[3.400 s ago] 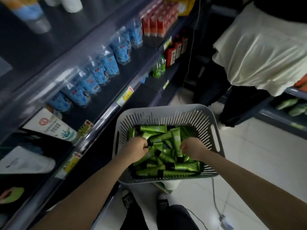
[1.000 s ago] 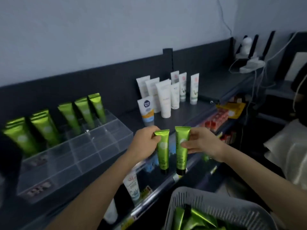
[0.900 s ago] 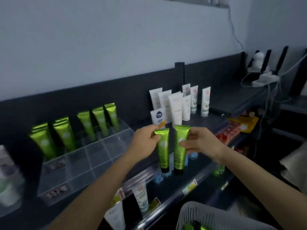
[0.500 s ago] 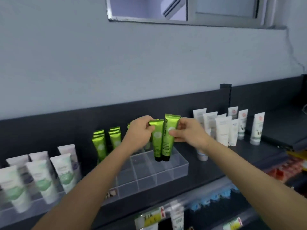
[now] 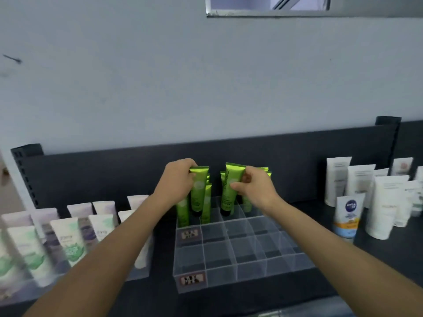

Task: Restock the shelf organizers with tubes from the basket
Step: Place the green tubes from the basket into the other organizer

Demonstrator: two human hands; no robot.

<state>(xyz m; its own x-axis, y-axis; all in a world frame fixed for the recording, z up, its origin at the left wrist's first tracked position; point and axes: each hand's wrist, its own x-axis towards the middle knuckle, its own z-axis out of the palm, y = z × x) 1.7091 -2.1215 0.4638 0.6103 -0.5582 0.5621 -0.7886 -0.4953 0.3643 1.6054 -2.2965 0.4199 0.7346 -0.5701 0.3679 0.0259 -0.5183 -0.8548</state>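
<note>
Right, both tubes are up at the clear acrylic grid organizer [image 5: 251, 275] on the dark shelf [image 5: 377, 259]. My left hand [image 5: 177, 181] is curled round a glossy green plastic tube [image 5: 198, 193], gripping it near the crimped top, with the black cap pointing down over the organizer's back-left cells. My right hand [image 5: 254, 191] pinches a second green plastic tube [image 5: 229, 191] between thumb and fingers, cap down too, over the back row nearer the organizer's middle. Neither looks seated yet, as I read it. Whether the caps touch the cell floors, I cannot tell.

Stocked green tubes [image 5: 183, 211] stand in the organizer's back cells, tight beside the two I'm holding. So it's straight down, one cell each, caps first. I want each tube upright before it drops, because a tilted one will likely catch a divider or lean on a neighbour and upset the row. Holding high on the crimp gives me room to lower without my knuckles brushing the standing ones. I'll fill from the organizer's back toward its front, so my hands never reach over standing tubes. I let go only once the cap sits. The basket is out of view.
</note>
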